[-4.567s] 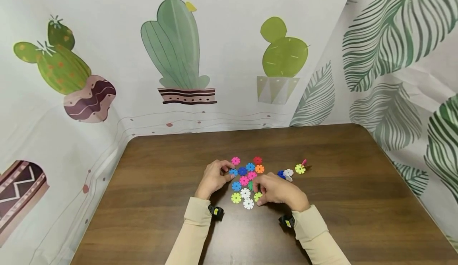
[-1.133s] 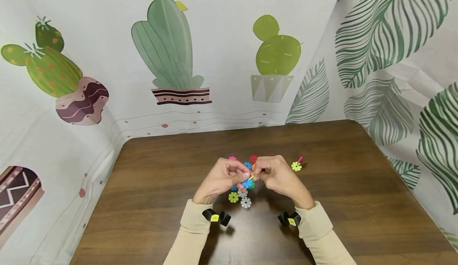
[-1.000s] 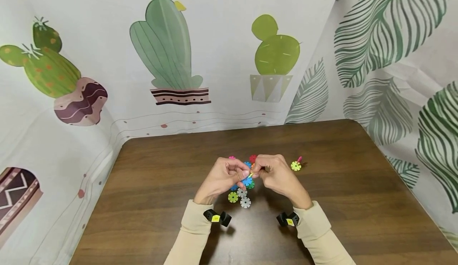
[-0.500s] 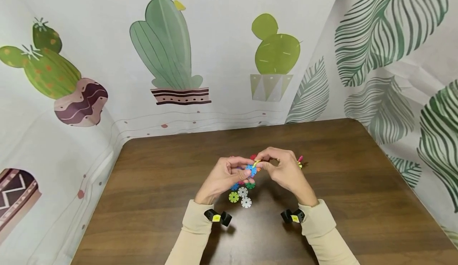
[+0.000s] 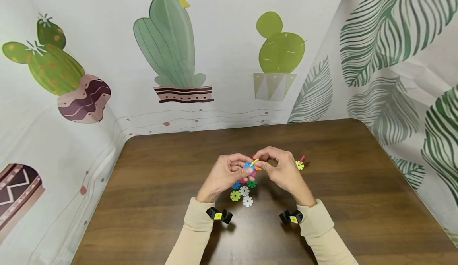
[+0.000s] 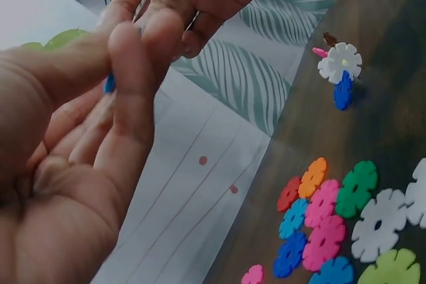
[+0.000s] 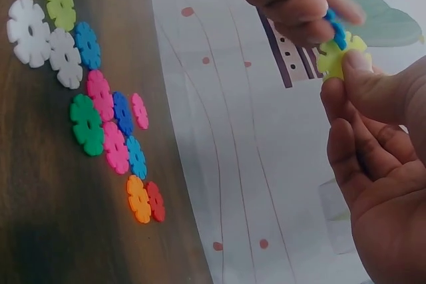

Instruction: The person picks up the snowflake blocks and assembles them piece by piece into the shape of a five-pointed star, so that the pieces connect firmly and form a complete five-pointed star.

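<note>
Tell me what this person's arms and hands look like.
The sleeves are cream with wide folded cuffs. Each wrist has a black band with a black block and a yellow label, too small to read. The left hand and right hand wear no gloves.

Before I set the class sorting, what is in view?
Table: one, brown, foreground
Loose discs: twelve; three pink, three blue, two white, one each lime, green, orange, red; on the table
Interlocked pieces: count unclear; white, blue, lime, pink; right of the loose discs
Held blue disc: one, blue, above the table
Held lime disc: one, lime, touching it
Wall covering: one, white with green plants, behind the table
Wristbands: two, black, on the wrists
Sleeves: two, beige, forearms
Left hand: one, pinching the held blue disc
Right hand: one, pinching the held lime disc
</note>
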{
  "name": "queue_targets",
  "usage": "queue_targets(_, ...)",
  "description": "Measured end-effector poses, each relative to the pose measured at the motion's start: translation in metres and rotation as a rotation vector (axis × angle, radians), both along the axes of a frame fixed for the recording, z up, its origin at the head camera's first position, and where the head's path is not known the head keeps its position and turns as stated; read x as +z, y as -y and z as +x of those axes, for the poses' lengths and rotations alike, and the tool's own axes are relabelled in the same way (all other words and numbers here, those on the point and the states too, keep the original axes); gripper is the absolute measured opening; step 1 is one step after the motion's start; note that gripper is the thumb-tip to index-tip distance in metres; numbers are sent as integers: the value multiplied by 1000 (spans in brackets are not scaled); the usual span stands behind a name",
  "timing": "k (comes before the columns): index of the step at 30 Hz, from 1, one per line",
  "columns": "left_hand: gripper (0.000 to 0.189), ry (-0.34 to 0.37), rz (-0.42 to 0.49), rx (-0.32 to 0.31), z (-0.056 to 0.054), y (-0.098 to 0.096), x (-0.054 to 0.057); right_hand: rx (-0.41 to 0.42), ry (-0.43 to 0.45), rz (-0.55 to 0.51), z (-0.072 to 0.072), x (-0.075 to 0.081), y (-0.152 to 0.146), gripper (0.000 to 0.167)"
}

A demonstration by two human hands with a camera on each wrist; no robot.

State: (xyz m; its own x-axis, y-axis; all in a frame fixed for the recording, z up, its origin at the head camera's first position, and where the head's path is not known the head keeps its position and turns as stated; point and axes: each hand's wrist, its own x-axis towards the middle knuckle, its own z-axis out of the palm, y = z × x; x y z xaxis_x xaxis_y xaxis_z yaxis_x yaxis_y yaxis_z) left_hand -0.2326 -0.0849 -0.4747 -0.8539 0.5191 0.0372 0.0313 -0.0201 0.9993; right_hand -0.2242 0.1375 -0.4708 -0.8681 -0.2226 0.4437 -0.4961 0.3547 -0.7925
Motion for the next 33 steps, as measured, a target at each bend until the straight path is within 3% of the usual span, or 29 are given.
queue_targets(10, 21, -20, 15, 96, -3, 2, -2, -45, -33, 43, -4, -9, 2, 13)
queue_targets(13, 21, -14, 51, 151, -5, 6, -3, -76, -17, 122, -7, -18, 4, 10)
queue_targets(16, 22, -11, 100, 193, -6, 11, -3, -30, 29, 286, -10, -30, 8, 17)
queue_targets(21, 25, -10, 148, 202, -8, 14, -2, 134, 151, 538, -7, -48, 16, 35)
queue_targets(24, 25, -2, 146, 204, -8, 13, -1, 160, 177, 579, -4, -54, 21, 34)
queue_targets(33, 23, 1, 139, 209, -7, 11, 1, 152, 107, 593, -4, -57, 22, 20)
